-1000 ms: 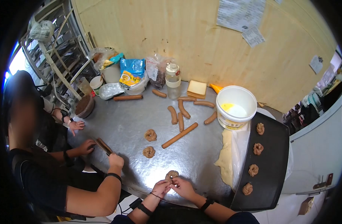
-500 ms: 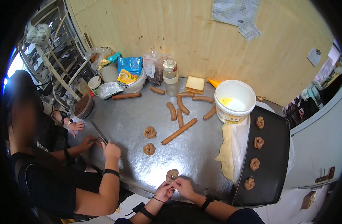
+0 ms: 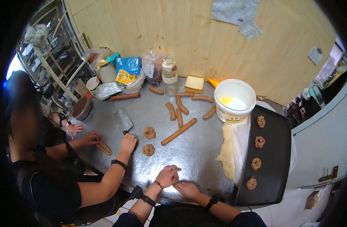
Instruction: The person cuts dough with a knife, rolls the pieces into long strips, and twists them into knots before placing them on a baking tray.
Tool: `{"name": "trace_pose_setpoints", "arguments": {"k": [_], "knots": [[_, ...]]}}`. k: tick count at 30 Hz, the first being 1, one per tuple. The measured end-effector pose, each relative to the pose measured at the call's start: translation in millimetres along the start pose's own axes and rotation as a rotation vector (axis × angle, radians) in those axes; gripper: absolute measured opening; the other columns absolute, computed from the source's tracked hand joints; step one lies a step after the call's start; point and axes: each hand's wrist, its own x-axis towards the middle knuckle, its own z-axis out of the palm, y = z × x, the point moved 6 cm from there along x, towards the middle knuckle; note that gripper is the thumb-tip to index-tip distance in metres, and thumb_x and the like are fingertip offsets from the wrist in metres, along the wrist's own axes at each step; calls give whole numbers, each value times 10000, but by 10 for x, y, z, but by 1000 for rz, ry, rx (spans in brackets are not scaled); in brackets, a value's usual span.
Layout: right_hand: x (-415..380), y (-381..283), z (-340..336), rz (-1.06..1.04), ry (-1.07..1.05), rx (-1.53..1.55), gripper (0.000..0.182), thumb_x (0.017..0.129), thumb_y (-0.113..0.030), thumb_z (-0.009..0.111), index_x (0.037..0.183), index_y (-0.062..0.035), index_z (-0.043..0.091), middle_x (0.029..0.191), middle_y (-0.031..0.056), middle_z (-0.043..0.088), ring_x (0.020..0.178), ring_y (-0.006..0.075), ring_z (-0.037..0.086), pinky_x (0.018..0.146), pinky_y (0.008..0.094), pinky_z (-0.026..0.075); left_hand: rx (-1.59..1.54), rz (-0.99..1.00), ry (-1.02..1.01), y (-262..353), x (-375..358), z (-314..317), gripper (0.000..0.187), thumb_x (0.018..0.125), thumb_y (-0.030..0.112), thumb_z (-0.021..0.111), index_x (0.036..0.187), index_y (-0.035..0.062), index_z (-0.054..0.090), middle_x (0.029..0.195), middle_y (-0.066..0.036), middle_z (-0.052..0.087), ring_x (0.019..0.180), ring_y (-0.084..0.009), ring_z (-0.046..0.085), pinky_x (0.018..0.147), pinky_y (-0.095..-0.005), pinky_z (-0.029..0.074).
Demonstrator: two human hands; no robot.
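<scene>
At the table's near edge, a twisted ring of brown dough (image 3: 175,179) lies between my two hands, mostly covered. My left hand (image 3: 168,177) curls over its top and left side, with one finger stretched out to the right. Low on the ring's right side, my right hand (image 3: 186,190) pinches the dough with its fingertips. Two more twisted dough rings, one farther off (image 3: 149,132) and one nearer (image 3: 148,150), rest on the metal table left of and beyond my hands.
A co-worker's hand (image 3: 128,143) is beside a broad-bladed cutter (image 3: 123,120); their other hand touches a dough strip (image 3: 104,148). Several brown dough rolls (image 3: 179,131) lie mid-table. At right stand a white bucket (image 3: 235,99) and a black tray (image 3: 270,159) holding several rings.
My left hand has turned over onto the ring, covering most of it; my right hand stays at its lower side. The co-worker's cutter has moved away from the dough strip and lies farther back.
</scene>
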Motion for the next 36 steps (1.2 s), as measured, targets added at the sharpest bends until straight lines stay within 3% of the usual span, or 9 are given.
{"name": "trace_pose_setpoints", "arguments": {"k": [5, 11, 13, 15, 19, 23, 28, 32, 36], "knots": [[-62, 19, -86, 136, 75, 29, 165, 882, -213, 613, 1019, -121, 607, 875, 103, 626, 769, 311, 649, 647, 411, 534, 212, 22, -515, -116, 116, 350, 309, 744, 159, 640, 1051, 136, 665, 1054, -59, 625, 1019, -286, 554, 853, -391, 485], [-100, 74, -369, 164, 137, 190, 186, 847, -62, 627, 1019, -118, 671, 939, 95, 611, 817, 281, 640, 699, 360, 538, -199, -167, -279, -188, -94, 145, 281, 789, 100, 595, 1063, 110, 658, 954, -115, 663, 947, -321, 571, 892, -401, 474], [-124, 151, -474, 146, 251, 337, 260, 823, 19, 614, 1041, -108, 677, 940, 89, 604, 873, 246, 636, 740, 319, 527, -195, -172, -260, -100, -153, 103, 255, 860, 81, 550, 1100, 66, 637, 1011, -106, 666, 977, -265, 596, 912, -360, 473], [-145, 173, -580, 210, 285, 439, 264, 817, 32, 614, 1042, -93, 674, 965, 87, 600, 909, 232, 630, 772, 318, 524, -879, -472, -254, -146, -294, 235, 262, 940, 90, 504, 1179, 23, 590, 1112, -106, 646, 1070, -218, 595, 940, -337, 472], [-223, 185, -758, 328, 374, 907, 231, 820, 36, 637, 1033, -50, 665, 1063, 83, 581, 989, 207, 613, 857, 329, 526, -1468, -724, -91, 181, -385, 183, 289, 977, 90, 477, 1245, 1, 541, 1163, -80, 609, 1075, -165, 592, 954, -306, 468], [-263, -11, -1088, 288, 373, 926, 202, 835, 24, 647, 1030, -27, 659, 1127, 86, 556, 1024, 201, 601, 872, 322, 528, -1586, -722, -119, 431, -340, 182, 282, 987, 102, 482, 1243, 0, 540, 1174, -81, 604, 1087, -164, 594, 956, -308, 479], [-413, 57, -1218, 261, 290, 655, 157, 849, 10, 651, 1004, -9, 661, 964, 78, 627, 909, 163, 642, 786, 286, 541, -1463, -834, -168, 666, -364, 335, 310, 992, 129, 495, 1281, 20, 507, 1198, -69, 593, 1096, -148, 593, 926, -298, 499], [-539, 21, -1383, 282, 369, 707, 112, 861, -30, 667, 969, -22, 691, 899, 77, 664, 831, 157, 647, 765, 276, 528, -1465, -769, -241, 856, -354, 337, 305, 992, 136, 504, 1277, 29, 503, 1189, -50, 589, 1069, -131, 593, 901, -283, 501], [-655, 12, -1474, 282, 301, 761, 213, 866, -28, 662, 1078, -25, 640, 944, 72, 667, 844, 139, 638, 772, 278, 527, -1468, -724, -298, 1052, -342, 343, 249, 984, 128, 512, 1210, 30, 550, 1108, -24, 607, 1015, -101, 582, 890, -260, 477]]}}
